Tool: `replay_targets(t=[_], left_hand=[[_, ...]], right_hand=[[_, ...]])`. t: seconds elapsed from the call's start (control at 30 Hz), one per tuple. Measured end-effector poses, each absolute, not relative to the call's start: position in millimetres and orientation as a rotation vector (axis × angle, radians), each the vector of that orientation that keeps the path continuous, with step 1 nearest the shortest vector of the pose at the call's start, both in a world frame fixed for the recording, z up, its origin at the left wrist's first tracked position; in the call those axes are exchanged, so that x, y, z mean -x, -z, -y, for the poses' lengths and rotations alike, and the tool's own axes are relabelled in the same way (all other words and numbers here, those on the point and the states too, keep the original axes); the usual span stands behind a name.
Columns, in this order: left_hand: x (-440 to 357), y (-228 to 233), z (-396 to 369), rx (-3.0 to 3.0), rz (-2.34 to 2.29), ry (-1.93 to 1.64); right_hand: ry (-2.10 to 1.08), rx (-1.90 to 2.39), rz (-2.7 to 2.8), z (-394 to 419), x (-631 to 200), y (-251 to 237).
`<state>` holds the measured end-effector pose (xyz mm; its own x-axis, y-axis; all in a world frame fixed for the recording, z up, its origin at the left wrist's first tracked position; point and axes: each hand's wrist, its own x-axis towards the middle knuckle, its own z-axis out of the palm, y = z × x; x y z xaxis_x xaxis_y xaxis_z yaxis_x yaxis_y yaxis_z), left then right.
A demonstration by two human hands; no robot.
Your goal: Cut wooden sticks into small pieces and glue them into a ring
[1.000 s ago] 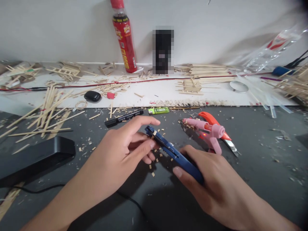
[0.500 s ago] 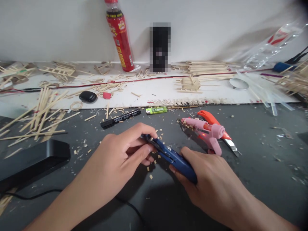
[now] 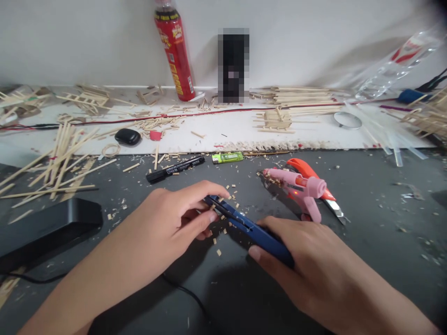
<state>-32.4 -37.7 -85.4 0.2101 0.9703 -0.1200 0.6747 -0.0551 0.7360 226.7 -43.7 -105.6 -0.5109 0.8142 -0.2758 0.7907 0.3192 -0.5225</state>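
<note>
My right hand (image 3: 303,260) grips the handles of a blue hand cutter (image 3: 247,228), which points up and to the left. At its jaw end is my left hand (image 3: 174,218), with the index finger reaching over the tip and the thumb below. A small bit of wooden stick (image 3: 213,207) shows by the left thumb tip, between thumb and jaws; most of it is hidden by the fingers. Several short cut wood pieces (image 3: 219,252) lie on the dark tabletop (image 3: 237,298) under and around the jaws.
A pink glue gun (image 3: 296,186) with a lit orange light lies beside an orange utility knife (image 3: 310,172). Behind my hands are a black marker (image 3: 174,170) and a green lighter (image 3: 226,157). Wooden sticks (image 3: 63,163) pile up left, near a black box (image 3: 52,228). A red bottle (image 3: 174,56) stands behind.
My right hand has shifted slightly right and down with the cutter, and its thumb sits more apart from the handle. The left index finger has lifted a little off the jaw end.
</note>
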Motion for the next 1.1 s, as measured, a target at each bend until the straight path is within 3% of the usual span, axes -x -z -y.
replay_targets(t=[0.7, 1.1], left_hand=[[33, 84, 38, -1.751, -1.454, -0.545], [32, 78, 37, -1.702, -1.456, -0.475]], right_hand=[[-0.937, 1.454, 2.507, 46, -226, 106], [-0.494, 1.479, 2.595, 45, -225, 127]])
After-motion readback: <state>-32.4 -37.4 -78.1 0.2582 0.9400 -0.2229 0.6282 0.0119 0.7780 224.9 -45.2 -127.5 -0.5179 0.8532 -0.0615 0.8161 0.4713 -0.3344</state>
